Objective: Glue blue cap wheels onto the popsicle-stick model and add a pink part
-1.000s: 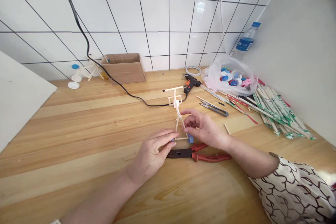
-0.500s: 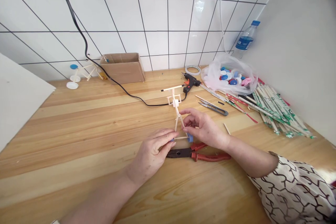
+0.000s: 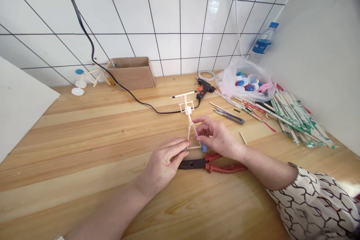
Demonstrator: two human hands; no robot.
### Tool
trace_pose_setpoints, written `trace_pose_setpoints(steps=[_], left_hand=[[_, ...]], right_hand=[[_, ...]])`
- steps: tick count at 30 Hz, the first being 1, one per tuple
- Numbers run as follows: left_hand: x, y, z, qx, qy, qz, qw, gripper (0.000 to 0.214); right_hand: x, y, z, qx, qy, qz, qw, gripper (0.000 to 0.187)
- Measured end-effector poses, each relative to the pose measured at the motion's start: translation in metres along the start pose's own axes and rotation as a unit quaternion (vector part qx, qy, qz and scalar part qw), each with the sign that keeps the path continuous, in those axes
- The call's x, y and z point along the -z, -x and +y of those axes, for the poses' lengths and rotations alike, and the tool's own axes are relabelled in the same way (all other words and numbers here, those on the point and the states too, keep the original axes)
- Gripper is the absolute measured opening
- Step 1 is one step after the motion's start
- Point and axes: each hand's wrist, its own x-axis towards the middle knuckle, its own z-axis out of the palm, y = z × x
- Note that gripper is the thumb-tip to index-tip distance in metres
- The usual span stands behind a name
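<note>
Both our hands work just above the red-handled pliers point(image 3: 227, 168), the left hand point(image 3: 161, 165) pinching the base of the stick frame point(image 3: 190, 123) and the right hand point(image 3: 218, 137) curved against its leg, with a blue bottle cap point(image 3: 204, 148) and a white cap point(image 3: 188, 110) already mounted on it.

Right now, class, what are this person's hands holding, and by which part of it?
The left hand and right hand hold the craft-stick model near its base: the left at its end, the right on its legs.
</note>
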Motion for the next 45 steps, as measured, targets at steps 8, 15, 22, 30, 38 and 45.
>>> trace_pose_setpoints(steps=[8,15,22,30,38,45], left_hand=[[-0.0003,-0.0004,-0.0009,-0.006,-0.003,-0.003,1.000,0.025],[0.0001,0.0003,-0.0026,-0.012,-0.016,-0.002,1.000,0.024],[0.0010,-0.0022,0.0000,-0.010,-0.019,-0.005,1.000,0.024],[0.0016,-0.0016,0.0010,-0.007,-0.018,-0.004,1.000,0.024],[0.0013,-0.0022,0.0006,-0.004,-0.021,-0.005,1.000,0.024],[0.0016,-0.0012,0.0023,-0.001,-0.020,-0.005,1.000,0.025]], right_hand=[[-0.0002,0.0005,0.0023,-0.001,-0.008,0.004,1.000,0.038],[-0.0012,-0.0009,0.0012,-0.004,-0.012,0.003,1.000,0.038],[-0.0012,-0.0005,0.0024,0.001,-0.007,0.002,1.000,0.038],[-0.0011,-0.0007,0.0027,0.001,-0.001,0.007,1.000,0.038],[-0.0009,-0.0003,0.0013,0.002,-0.001,0.008,1.000,0.036],[-0.0017,-0.0013,0.0023,0.003,0.000,0.007,1.000,0.035]])
